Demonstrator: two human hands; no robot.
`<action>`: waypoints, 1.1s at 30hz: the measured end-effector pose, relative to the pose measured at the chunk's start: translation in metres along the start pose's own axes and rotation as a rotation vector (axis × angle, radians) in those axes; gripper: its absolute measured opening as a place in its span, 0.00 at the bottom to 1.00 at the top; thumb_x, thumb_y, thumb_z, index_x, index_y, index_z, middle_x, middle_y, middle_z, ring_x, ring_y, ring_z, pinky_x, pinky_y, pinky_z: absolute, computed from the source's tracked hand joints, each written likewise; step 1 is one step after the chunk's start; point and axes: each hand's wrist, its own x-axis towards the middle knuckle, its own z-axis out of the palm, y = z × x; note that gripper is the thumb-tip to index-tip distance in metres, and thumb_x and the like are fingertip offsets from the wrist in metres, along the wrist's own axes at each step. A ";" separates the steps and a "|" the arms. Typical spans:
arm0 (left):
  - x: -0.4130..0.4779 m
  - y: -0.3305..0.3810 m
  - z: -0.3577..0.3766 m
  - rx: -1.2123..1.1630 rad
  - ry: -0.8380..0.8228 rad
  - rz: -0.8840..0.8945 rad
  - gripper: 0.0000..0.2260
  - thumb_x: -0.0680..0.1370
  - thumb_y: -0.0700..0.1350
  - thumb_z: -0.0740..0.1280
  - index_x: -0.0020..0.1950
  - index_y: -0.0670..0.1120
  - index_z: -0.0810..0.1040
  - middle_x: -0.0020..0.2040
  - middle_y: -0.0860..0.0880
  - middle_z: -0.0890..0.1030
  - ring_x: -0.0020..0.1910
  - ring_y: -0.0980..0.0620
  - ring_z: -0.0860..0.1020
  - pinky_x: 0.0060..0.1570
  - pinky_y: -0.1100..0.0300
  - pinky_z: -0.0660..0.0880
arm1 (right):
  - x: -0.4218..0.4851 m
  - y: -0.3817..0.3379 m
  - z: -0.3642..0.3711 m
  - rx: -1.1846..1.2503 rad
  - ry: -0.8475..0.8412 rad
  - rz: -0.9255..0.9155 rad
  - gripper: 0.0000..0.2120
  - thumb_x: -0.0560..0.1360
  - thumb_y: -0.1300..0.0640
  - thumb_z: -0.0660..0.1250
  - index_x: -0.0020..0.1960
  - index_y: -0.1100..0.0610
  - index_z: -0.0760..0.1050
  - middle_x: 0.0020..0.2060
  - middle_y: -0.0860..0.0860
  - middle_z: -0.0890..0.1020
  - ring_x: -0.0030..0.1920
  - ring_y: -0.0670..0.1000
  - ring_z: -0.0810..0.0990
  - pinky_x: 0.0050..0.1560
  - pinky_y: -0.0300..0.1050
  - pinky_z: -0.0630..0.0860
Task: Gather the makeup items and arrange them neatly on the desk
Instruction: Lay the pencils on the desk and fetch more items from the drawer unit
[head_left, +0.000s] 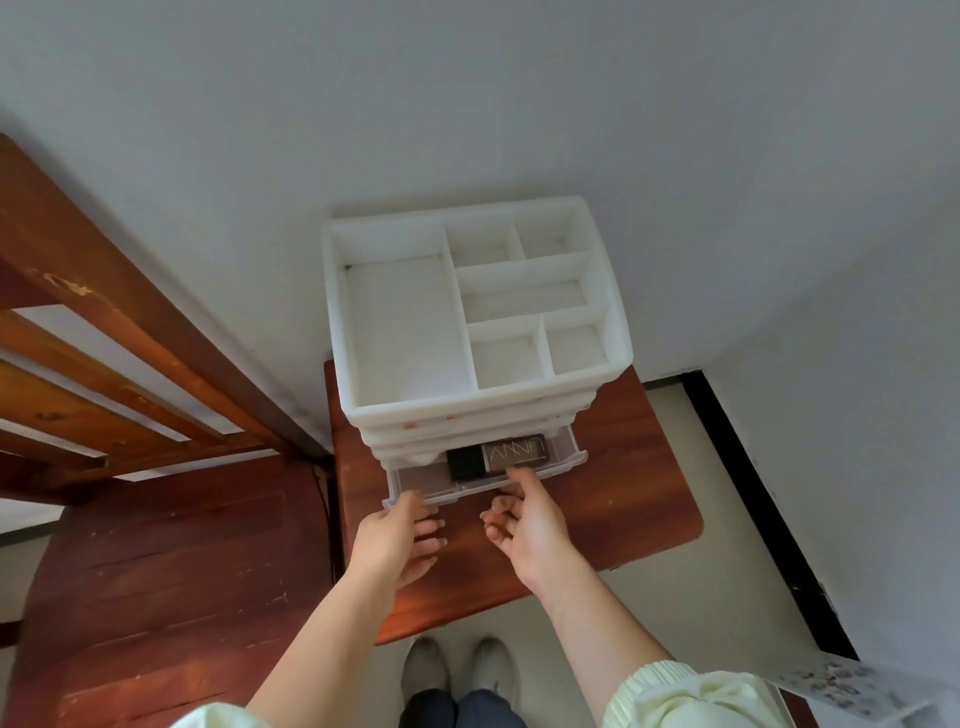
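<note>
Clear plastic drawer (421, 480), bottom of the white compartmented organizer (488, 395), is out, dark rectangular palette (514, 451) inside. Both grips apart: left hand (397, 540) thumb on drawer front, right hand (530, 525) forefinger at palette. Overpull could drop the drawer.

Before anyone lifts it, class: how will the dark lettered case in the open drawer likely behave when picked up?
The case looks flat and boxy, so probably rigid and unlikely to roll. Its smooth face may be slippery. Lying low inside the drawer, it likely needs tilting up by an edge first.
</note>
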 end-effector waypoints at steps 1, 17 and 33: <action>-0.002 -0.001 0.000 0.017 0.008 -0.012 0.12 0.78 0.47 0.61 0.50 0.42 0.81 0.46 0.46 0.85 0.45 0.47 0.83 0.45 0.55 0.78 | -0.003 0.000 -0.001 -0.061 0.034 -0.011 0.07 0.77 0.55 0.64 0.45 0.59 0.74 0.24 0.51 0.73 0.27 0.50 0.74 0.33 0.42 0.69; -0.030 -0.012 -0.015 0.363 0.030 -0.035 0.16 0.79 0.50 0.62 0.47 0.39 0.80 0.39 0.44 0.85 0.37 0.44 0.82 0.42 0.52 0.80 | -0.038 -0.008 -0.031 -0.966 -0.016 -0.124 0.20 0.80 0.52 0.60 0.38 0.63 0.80 0.27 0.53 0.82 0.25 0.48 0.79 0.26 0.35 0.71; -0.033 0.042 0.057 2.001 0.168 0.866 0.14 0.77 0.30 0.58 0.59 0.39 0.75 0.52 0.44 0.81 0.50 0.45 0.80 0.42 0.56 0.72 | -0.001 -0.066 -0.026 -2.098 -0.150 -0.781 0.16 0.76 0.54 0.65 0.63 0.56 0.74 0.56 0.55 0.79 0.55 0.57 0.78 0.50 0.47 0.74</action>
